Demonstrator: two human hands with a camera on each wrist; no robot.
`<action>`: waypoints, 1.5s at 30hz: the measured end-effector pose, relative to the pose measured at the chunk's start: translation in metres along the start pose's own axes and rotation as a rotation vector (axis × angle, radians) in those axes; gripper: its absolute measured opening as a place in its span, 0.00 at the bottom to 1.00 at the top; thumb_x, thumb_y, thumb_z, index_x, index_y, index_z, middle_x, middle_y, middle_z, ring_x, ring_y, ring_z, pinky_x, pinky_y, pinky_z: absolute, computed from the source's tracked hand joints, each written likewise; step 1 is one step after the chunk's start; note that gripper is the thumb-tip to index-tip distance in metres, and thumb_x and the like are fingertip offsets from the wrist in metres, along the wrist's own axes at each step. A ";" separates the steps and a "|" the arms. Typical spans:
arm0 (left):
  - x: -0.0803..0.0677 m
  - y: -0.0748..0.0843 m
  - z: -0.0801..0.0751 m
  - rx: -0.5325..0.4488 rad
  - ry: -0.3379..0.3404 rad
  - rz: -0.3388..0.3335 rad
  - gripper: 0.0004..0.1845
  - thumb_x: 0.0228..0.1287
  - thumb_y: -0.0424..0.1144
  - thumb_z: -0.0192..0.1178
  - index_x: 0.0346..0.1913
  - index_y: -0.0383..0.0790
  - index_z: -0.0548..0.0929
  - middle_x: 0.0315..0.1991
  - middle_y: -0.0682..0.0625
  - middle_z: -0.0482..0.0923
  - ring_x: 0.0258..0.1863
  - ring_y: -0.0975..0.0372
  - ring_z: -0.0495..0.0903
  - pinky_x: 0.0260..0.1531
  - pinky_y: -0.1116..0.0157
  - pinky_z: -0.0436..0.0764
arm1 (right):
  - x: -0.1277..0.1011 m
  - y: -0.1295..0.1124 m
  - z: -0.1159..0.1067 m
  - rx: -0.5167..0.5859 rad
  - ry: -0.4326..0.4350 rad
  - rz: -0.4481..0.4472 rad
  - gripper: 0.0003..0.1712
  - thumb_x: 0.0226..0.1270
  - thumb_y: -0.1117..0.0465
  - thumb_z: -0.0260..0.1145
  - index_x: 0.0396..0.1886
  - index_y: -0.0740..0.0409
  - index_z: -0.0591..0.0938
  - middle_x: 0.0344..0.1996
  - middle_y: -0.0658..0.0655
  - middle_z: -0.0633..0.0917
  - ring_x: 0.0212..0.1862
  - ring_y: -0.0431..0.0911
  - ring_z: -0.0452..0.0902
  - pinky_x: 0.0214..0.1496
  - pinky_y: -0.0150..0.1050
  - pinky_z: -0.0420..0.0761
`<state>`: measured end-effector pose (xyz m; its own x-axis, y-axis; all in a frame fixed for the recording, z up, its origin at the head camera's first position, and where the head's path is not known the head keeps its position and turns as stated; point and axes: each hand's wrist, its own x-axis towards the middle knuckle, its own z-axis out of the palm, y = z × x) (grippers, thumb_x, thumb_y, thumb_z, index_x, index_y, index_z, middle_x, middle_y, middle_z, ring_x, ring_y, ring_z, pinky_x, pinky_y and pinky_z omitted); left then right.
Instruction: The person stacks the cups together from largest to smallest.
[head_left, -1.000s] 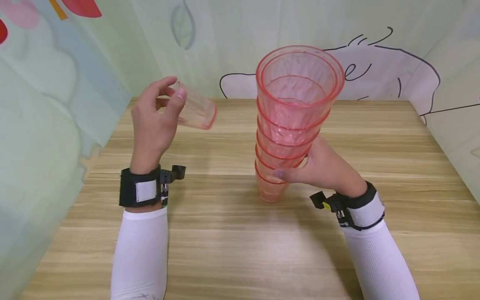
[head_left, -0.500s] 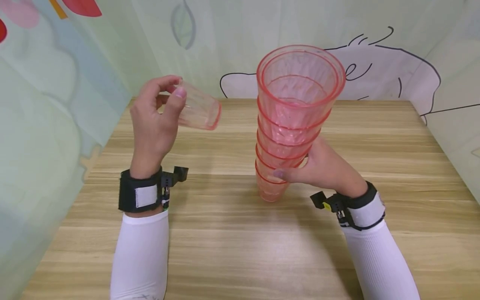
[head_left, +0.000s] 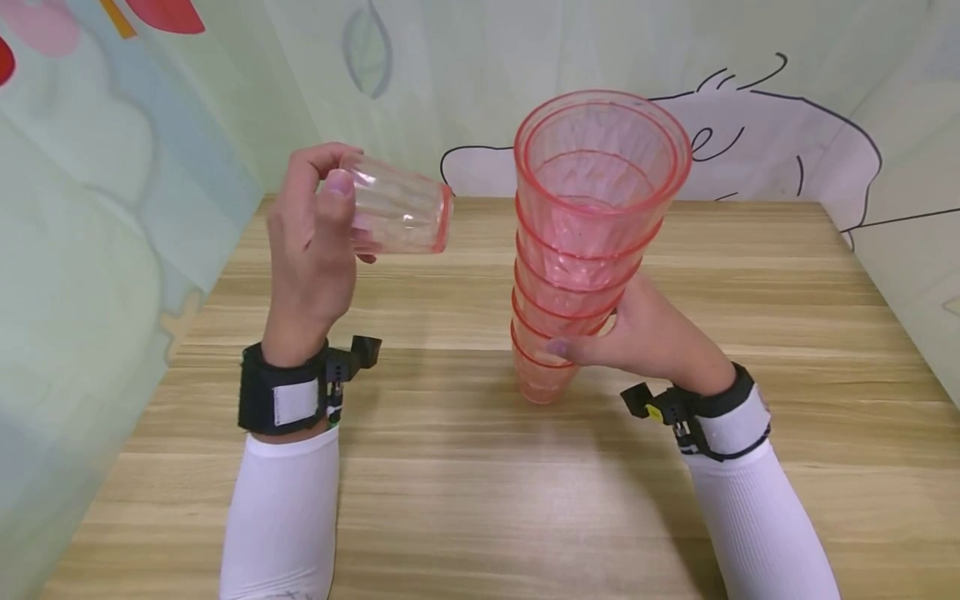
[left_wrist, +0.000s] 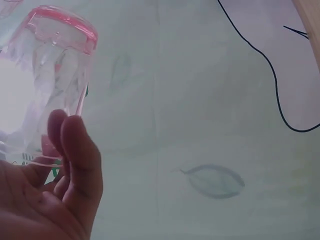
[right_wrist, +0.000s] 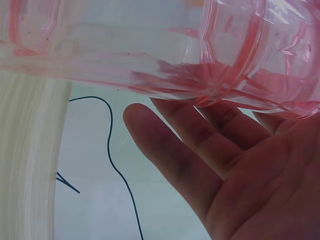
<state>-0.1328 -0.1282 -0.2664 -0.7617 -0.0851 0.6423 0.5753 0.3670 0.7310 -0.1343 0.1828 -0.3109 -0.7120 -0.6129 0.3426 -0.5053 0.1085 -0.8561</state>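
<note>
In the head view my left hand [head_left: 315, 225] holds a clear plastic cup [head_left: 401, 208] on its side in the air, thumb and fingers at the rim. The cup's pinkish-red base points right. The left wrist view has the same cup [left_wrist: 50, 75] at its left, with curled fingers [left_wrist: 82, 165] at its rim. A tall stack of translucent pink cups [head_left: 577, 242] stands upright right of centre, its open mouth on top. My right hand [head_left: 652, 342] holds the stack low down, thumb in front. Its fingers [right_wrist: 170, 145] lie along the stack's far side in the right wrist view.
A wood-grain table [head_left: 450, 483] lies under both hands. Behind it rises a pale green wall covering [head_left: 480, 75] with a line-drawn animal, and a similar patterned wall [head_left: 82, 250] flanks the left edge.
My left hand has turned, so its cup swings up and slightly right, from slanting downward to nearly level. My right hand and the stack stay where they were.
</note>
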 end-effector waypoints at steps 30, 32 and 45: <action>-0.001 0.022 0.006 -0.402 -0.030 0.017 0.32 0.57 0.45 0.61 0.64 0.36 0.71 0.54 0.39 0.71 0.39 0.48 0.80 0.41 0.64 0.85 | 0.001 0.001 -0.001 0.007 0.004 -0.003 0.39 0.49 0.65 0.80 0.62 0.48 0.73 0.51 0.51 0.83 0.53 0.49 0.79 0.60 0.47 0.77; -0.001 0.025 0.005 -0.428 -0.023 0.005 0.31 0.56 0.43 0.61 0.64 0.36 0.71 0.54 0.38 0.70 0.40 0.48 0.80 0.41 0.63 0.85 | 0.000 0.001 -0.001 0.003 0.005 0.001 0.39 0.49 0.65 0.80 0.62 0.48 0.73 0.51 0.50 0.83 0.53 0.48 0.79 0.60 0.47 0.77; -0.006 0.045 0.008 -0.590 0.040 0.074 0.33 0.49 0.40 0.68 0.60 0.33 0.72 0.53 0.33 0.71 0.43 0.40 0.82 0.45 0.54 0.85 | 0.000 0.001 -0.001 0.003 0.008 0.005 0.40 0.48 0.65 0.81 0.62 0.48 0.74 0.51 0.50 0.83 0.52 0.48 0.80 0.60 0.47 0.77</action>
<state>-0.1052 -0.1037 -0.2393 -0.7080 -0.1179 0.6963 0.7036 -0.2025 0.6811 -0.1351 0.1839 -0.3116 -0.7182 -0.6064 0.3412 -0.5003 0.1093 -0.8589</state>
